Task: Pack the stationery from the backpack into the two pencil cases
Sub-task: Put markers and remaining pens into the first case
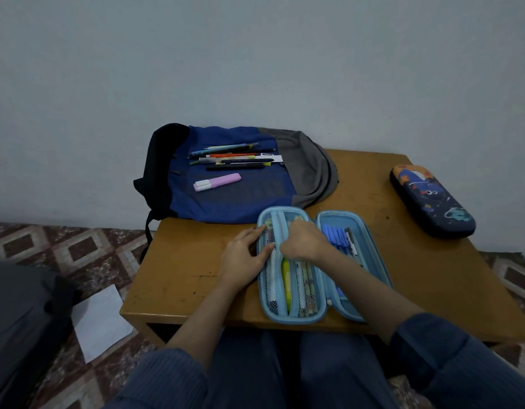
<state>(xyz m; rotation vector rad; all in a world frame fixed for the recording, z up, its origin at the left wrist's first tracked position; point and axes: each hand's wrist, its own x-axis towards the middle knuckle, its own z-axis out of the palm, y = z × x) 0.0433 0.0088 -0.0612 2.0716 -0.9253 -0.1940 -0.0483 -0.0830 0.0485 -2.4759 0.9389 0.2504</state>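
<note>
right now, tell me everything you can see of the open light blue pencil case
The open pencil case is a light blue, hard-looking zip shell, spread flat in two halves at the front edge of the wooden table. Its left half has a mesh pocket over a white marker, yellow highlighter and patterned pens; the right half holds blue-capped pens. The left hand rests on its left rim, the right hand curls over the mesh; whether it grips anything is hidden.

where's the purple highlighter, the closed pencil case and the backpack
purple highlighter (221, 181): head view, its barrel
closed pencil case (432, 200): head view, centre of its lid
backpack (240, 200): head view, blue front panel
</note>
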